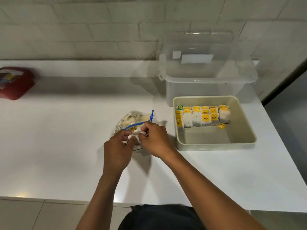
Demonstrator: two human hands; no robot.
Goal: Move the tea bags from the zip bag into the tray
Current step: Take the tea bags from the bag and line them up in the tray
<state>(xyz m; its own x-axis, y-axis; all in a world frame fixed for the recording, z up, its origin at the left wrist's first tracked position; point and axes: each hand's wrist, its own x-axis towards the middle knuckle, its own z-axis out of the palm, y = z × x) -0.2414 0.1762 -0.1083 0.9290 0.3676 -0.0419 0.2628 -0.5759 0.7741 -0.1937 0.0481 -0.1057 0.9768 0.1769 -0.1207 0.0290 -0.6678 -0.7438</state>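
— Clear plastic with a blue zip strip: that is your zip bag (132, 121), lying on the white counter (66, 138) just left of the tray (216, 143). What do you see in it?

— Pale tea bags (131, 118) bunched inside, some with yellow tags. The mouth faces you and the zip hangs open, its blue slider tilted up at the far right corner.

— And the tray?

— Beige, square, with rows of tea bags packed along its far wall, white pouches and yellow tags reading TEA. One green tag sits at the far left corner. The near half of its floor is bare.

— Your hands?

— Both meet at the bag's mouth. Your left hand (117, 148) curls its fingers round a white tea bag (135, 134) pulled partly out. Your right hand (155, 140) pinches the same bag from the other side, knuckles up. It may also catch the bag's rim; the fingers hide that.

— Room to move?

— The tray stands near the counter's right edge, with a clear box (207, 77) just behind it. A red pack (15, 83) lies well apart at far left. Open counter runs between bag and tray and toward the near edge.
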